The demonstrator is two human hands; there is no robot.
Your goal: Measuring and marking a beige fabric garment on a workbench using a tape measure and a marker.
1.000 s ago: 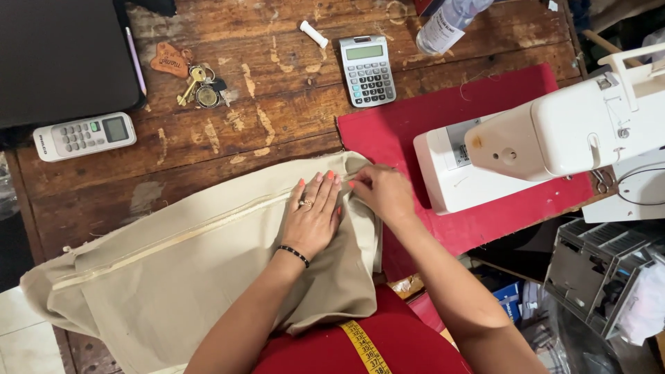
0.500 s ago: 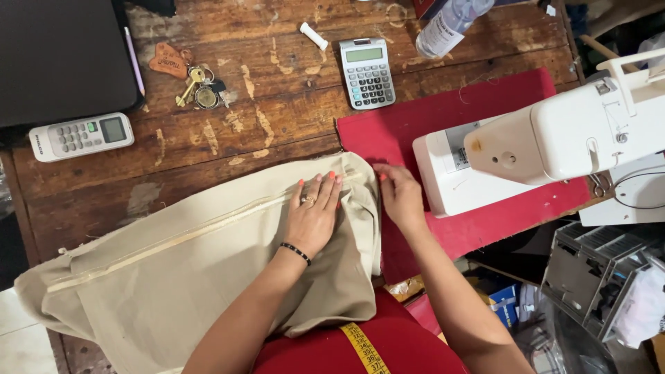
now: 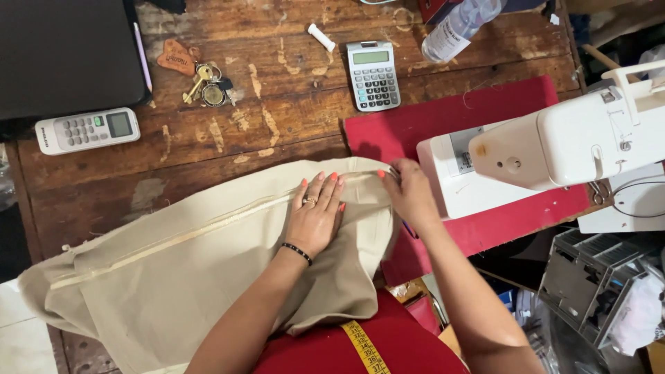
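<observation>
A large beige cloth (image 3: 180,277) with a long stitched seam lies across the wooden table (image 3: 277,118) and hangs toward me. My left hand (image 3: 315,218) rests flat on the cloth near its right end, fingers spread, pressing it down. My right hand (image 3: 409,197) pinches the cloth's right edge next to the white sewing machine (image 3: 547,149), which stands on a red mat (image 3: 429,125). A yellow measuring tape (image 3: 364,346) hangs over my red top at the bottom.
On the table behind the cloth lie a grey calculator (image 3: 374,75), a white remote control (image 3: 86,130), a bunch of keys (image 3: 204,86), a small white tube (image 3: 321,37) and a plastic bottle (image 3: 457,28). A dark case (image 3: 66,52) fills the top left. Cluttered boxes sit at the lower right.
My right hand has slid right along the cloth's edge toward the sewing machine. My left hand has stayed flat on the cloth.
</observation>
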